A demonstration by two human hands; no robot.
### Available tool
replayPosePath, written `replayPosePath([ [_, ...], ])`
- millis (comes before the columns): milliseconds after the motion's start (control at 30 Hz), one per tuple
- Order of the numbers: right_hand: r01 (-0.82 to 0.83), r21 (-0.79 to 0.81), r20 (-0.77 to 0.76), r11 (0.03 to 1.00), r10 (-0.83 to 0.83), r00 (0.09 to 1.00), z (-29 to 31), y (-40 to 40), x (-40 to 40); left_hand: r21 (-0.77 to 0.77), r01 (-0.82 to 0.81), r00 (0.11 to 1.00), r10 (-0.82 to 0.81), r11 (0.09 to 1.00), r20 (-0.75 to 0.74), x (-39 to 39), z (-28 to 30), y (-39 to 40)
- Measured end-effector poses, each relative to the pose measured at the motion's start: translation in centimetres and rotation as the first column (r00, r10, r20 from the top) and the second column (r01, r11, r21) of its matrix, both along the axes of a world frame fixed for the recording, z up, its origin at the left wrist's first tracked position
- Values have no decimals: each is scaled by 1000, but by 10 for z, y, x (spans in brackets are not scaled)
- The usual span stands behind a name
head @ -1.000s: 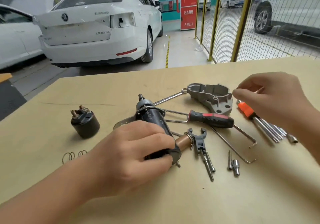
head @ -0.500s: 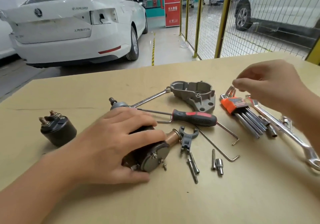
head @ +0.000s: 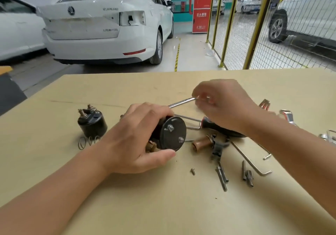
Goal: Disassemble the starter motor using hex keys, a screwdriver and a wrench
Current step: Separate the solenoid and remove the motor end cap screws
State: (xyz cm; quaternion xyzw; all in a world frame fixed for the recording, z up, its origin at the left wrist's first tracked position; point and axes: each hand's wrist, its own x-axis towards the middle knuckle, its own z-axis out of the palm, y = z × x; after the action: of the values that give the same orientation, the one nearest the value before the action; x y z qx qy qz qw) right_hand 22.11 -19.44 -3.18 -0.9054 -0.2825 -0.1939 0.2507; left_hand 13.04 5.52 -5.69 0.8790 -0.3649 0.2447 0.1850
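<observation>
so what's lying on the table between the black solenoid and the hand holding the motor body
In the head view, small coil springs lie by the base of the solenoid, between it and the left hand gripping the motor body.

You're working at a pale wooden counter (head: 127, 207) in a garage. Beyond your left hand (head: 138, 136), a white sedan (head: 101, 27) is parked tail-on on the grey floor (head: 190, 56), with another white car (head: 16, 29) further left. Past your right hand (head: 223, 103), a yellow-framed mesh fence (head: 254, 25) closes off more parked cars. A red cabinet (head: 201, 5) stands by the fence.
</observation>
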Motion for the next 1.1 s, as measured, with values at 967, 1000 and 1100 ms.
replayPosePath([
  [967, -94, 184, -275, 978, 143, 951, 31, 77, 61, -84, -32, 999, 29, 996, -44, 2, -3, 4],
  [1000, -94, 344, -323, 934, 212, 922, 38, 70, 47, -93, -31, 999, 27, 995, -44, 1, -3, 4],
  [1100, -45, 666, -465, 745, 461, 755, 40, 43, -3, -131, -15, 1000, 13, 991, -23, 0, -4, 0],
])
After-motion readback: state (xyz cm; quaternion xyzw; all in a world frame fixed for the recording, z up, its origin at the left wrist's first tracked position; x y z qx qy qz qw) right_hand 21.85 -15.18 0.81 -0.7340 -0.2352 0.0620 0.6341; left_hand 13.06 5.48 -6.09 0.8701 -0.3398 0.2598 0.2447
